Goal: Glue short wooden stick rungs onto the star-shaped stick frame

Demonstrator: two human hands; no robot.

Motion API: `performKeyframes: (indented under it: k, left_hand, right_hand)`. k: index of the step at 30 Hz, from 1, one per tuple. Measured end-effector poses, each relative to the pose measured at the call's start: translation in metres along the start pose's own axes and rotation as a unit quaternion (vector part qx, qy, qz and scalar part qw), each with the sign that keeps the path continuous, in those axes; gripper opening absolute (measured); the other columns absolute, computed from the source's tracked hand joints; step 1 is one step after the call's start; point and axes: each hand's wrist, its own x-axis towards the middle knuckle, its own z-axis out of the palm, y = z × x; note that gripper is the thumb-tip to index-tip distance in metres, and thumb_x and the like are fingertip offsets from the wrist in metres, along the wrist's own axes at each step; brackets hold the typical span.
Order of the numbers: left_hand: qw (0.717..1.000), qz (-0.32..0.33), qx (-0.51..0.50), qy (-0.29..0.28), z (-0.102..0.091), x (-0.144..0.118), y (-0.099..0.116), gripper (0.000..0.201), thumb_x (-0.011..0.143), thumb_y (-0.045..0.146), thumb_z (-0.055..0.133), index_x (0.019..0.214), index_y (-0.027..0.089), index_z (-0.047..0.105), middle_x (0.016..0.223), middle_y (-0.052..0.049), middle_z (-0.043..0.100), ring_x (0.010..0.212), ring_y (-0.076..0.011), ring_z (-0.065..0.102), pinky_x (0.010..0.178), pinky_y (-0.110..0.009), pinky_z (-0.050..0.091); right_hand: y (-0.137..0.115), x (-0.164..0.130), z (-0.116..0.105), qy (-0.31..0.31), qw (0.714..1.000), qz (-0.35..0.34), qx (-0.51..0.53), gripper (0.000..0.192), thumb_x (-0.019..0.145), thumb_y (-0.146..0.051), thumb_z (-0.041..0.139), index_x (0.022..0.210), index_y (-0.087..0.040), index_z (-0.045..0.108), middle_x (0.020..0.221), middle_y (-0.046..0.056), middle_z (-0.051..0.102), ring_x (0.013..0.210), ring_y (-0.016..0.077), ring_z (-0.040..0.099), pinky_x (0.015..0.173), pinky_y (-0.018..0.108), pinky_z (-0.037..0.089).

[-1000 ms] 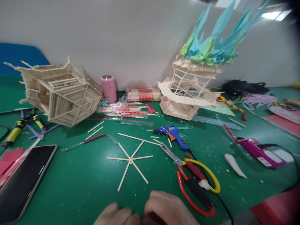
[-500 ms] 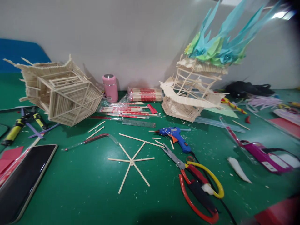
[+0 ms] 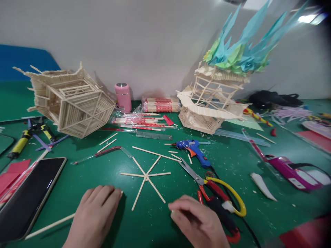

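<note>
At the lower middle left, my left hand (image 3: 94, 213) is closed round a thin wooden stick (image 3: 51, 225), whose long end points down to the left and whose tip shows by the fingers. My right hand (image 3: 196, 218) is curled in a pinch beside the scissors (image 3: 198, 179); a tiny pale bit shows at its fingertips, too small to name. Between and just beyond the hands, a six-armed star of wooden sticks (image 3: 146, 177) lies flat on the green table (image 3: 85, 179). The scissors have red and yellow handles, partly hidden by my right hand.
A blue glue gun (image 3: 192, 150) lies beyond the scissors. Behind stand two stick-built models (image 3: 85, 106), the right one topped with blue paper, a pink flask (image 3: 123, 98) and bundled sticks (image 3: 160, 105). A phone (image 3: 33, 196) and pliers (image 3: 22, 141) lie left; a purple device (image 3: 293, 174) right.
Both my hands have come into view from below, the left one with a wooden stick. The view has shifted slightly; the star and tools stay in place.
</note>
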Motion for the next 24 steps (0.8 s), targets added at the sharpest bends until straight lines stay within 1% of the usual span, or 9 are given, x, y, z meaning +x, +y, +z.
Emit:
performKeyframes:
  k: [1,3,7,11,12,14,16,20,24]
  left_hand:
    - [0.999,-0.016,0.031,0.007,0.004,0.003,-0.005,0.022,0.088,0.022,0.039,0.087,0.022,0.061,0.079,-0.003,0.063,0.069,-0.0177,0.056,0.063,-0.031,0.040]
    - [0.998,-0.016,0.058,-0.008,0.012,0.004,-0.012,0.025,0.088,0.020,0.036,0.086,0.022,0.061,0.077,-0.003,0.062,0.068,-0.0185,0.055,0.062,-0.031,0.039]
    - [0.997,-0.031,0.066,-0.009,0.016,-0.002,-0.017,0.022,0.089,0.023,0.038,0.095,0.020,0.059,0.079,-0.005,0.061,0.070,-0.0191,0.055,0.063,-0.031,0.040]
    - [0.998,-0.029,0.013,0.049,0.004,0.005,0.001,0.020,0.085,0.027,0.048,0.102,0.020,0.056,0.090,-0.006,0.062,0.083,-0.0209,0.056,0.071,-0.034,0.041]
    - [0.999,-0.016,-0.021,0.047,0.001,0.009,0.008,0.020,0.083,0.026,0.051,0.102,0.022,0.056,0.090,-0.005,0.062,0.084,-0.0196,0.056,0.072,-0.032,0.042]
    - [0.995,-0.021,-0.090,0.040,-0.002,0.016,0.024,0.017,0.083,0.023,0.051,0.099,0.022,0.058,0.090,-0.004,0.062,0.083,-0.0176,0.055,0.071,-0.030,0.042]
    - [0.992,-0.037,-0.113,0.051,0.001,0.023,0.035,0.015,0.084,0.019,0.048,0.094,0.020,0.059,0.087,-0.004,0.062,0.080,-0.0171,0.054,0.070,-0.030,0.040]
    - [0.998,-0.029,-0.060,0.010,0.016,0.030,0.041,0.015,0.085,0.018,0.045,0.085,0.019,0.060,0.078,-0.002,0.061,0.071,-0.0175,0.052,0.061,-0.030,0.036]
    - [0.998,-0.041,-0.037,-0.018,0.027,0.034,0.038,0.017,0.084,0.019,0.045,0.074,0.019,0.058,0.069,-0.002,0.057,0.065,-0.0196,0.048,0.058,-0.032,0.030]
  right_hand:
    - [0.001,0.007,0.003,0.006,1.000,-0.006,0.008,0.023,0.082,-0.039,0.054,0.080,-0.022,0.069,0.067,0.002,0.061,0.054,0.0111,0.056,0.047,0.018,0.046]
    - [0.002,0.016,0.008,0.004,1.000,-0.014,0.021,0.022,0.084,-0.035,0.052,0.085,-0.022,0.069,0.071,0.002,0.061,0.058,0.0114,0.057,0.050,0.018,0.046]
    - [0.004,0.023,0.015,-0.005,0.998,0.014,0.064,0.023,0.085,-0.034,0.049,0.093,-0.021,0.066,0.079,0.003,0.062,0.070,0.0137,0.060,0.061,0.021,0.049]
    - [0.003,0.023,0.021,0.010,0.994,0.062,0.086,0.020,0.080,-0.037,0.056,0.084,-0.018,0.064,0.072,0.001,0.064,0.065,0.0130,0.059,0.058,0.019,0.048]
    - [0.002,0.024,0.023,0.010,0.995,0.060,0.080,0.020,0.080,-0.036,0.057,0.081,-0.018,0.063,0.069,0.001,0.063,0.063,0.0125,0.058,0.057,0.019,0.047]
    - [0.001,0.025,0.025,0.009,0.998,0.036,0.055,0.018,0.080,-0.034,0.056,0.078,-0.018,0.063,0.067,0.000,0.062,0.060,0.0117,0.057,0.054,0.019,0.046]
    - [0.000,0.028,0.027,0.009,1.000,-0.006,0.006,0.016,0.082,-0.030,0.054,0.078,-0.018,0.063,0.068,0.000,0.062,0.060,0.0112,0.057,0.053,0.018,0.046]
    - [0.004,0.037,0.034,0.009,0.994,-0.059,-0.086,0.014,0.085,-0.021,0.049,0.083,-0.019,0.062,0.074,0.000,0.064,0.063,0.0110,0.058,0.056,0.019,0.046]
    - [0.012,0.046,0.043,0.004,0.988,-0.087,-0.128,0.015,0.084,-0.017,0.048,0.085,-0.019,0.063,0.082,0.003,0.066,0.077,0.0161,0.059,0.070,0.027,0.046]
